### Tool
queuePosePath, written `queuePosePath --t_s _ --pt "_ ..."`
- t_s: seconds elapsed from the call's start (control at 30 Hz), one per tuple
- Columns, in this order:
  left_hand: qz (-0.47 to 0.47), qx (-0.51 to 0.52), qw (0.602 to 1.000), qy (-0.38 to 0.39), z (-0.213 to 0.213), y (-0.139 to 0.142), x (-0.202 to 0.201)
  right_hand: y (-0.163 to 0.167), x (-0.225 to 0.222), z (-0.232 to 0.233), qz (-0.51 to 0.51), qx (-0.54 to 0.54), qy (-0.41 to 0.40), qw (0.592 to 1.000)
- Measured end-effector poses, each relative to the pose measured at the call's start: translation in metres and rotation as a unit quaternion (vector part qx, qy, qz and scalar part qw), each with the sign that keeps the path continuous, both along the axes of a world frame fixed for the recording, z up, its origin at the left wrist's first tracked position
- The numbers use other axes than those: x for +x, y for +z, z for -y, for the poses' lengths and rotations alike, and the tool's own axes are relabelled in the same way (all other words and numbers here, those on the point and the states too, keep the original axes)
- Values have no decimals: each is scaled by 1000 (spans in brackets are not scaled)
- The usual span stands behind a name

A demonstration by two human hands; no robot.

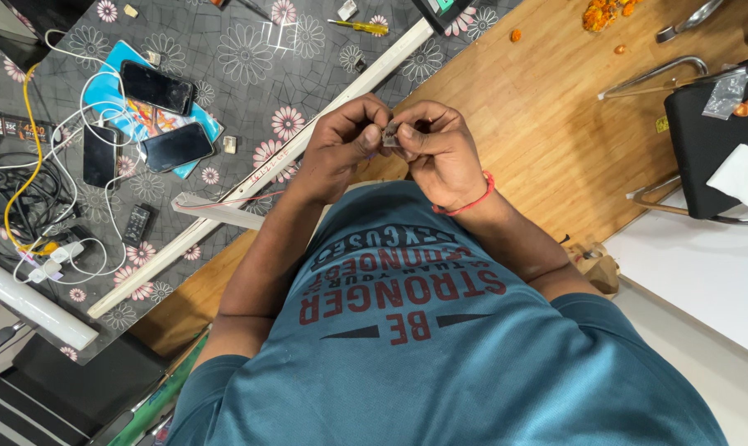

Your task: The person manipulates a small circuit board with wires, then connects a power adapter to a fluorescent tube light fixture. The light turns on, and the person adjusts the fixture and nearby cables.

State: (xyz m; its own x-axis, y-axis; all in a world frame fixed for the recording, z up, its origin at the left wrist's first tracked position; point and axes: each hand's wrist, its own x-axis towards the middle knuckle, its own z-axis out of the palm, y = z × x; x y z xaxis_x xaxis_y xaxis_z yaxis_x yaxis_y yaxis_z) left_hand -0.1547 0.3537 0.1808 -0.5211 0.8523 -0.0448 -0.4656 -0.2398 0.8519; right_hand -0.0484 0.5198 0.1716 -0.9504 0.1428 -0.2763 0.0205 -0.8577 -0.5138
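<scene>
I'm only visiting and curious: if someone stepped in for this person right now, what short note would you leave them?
Left hand: fingers pinched on a small dark piece, held up over the wooden board.
Right hand, with a red wrist thread: pinching the same piece from the other side.
Nearby: three phones and white cables lie to the left on the flowered cloth; orange bits sit at the board's far edge.
Done: the piece is off the table and in both hands.
Left: it is too small to tell what state it is in.
</scene>
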Motion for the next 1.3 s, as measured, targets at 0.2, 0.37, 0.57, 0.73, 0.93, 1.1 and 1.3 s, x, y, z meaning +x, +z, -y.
queuePosePath --t_s 0.2,0.37,0.57,0.73,0.93,1.1,1.3 --pt "92 5 996 5 1 -1 5 0 3 1 -15 18 0 1000" --pt "40 -2 999 29 3 4 4 6 2 -3 -15 63 6 998" --pt "-112 -116 983 90 9 26 3 13 -2 -10 -24 101 -92 990" --pt "-363 -210 890 177 11 42 7 14 2 -3 -16 78 -18 997" --pt "-570 -167 766 248 11 46 12 11 2 10 -32 -5 16 999" --pt "-602 -158 739 258 12 41 17 7 1 18 -46 -29 14 998" --pt "-595 -157 742 266 10 38 20 8 1 28 -38 -38 -2 999"
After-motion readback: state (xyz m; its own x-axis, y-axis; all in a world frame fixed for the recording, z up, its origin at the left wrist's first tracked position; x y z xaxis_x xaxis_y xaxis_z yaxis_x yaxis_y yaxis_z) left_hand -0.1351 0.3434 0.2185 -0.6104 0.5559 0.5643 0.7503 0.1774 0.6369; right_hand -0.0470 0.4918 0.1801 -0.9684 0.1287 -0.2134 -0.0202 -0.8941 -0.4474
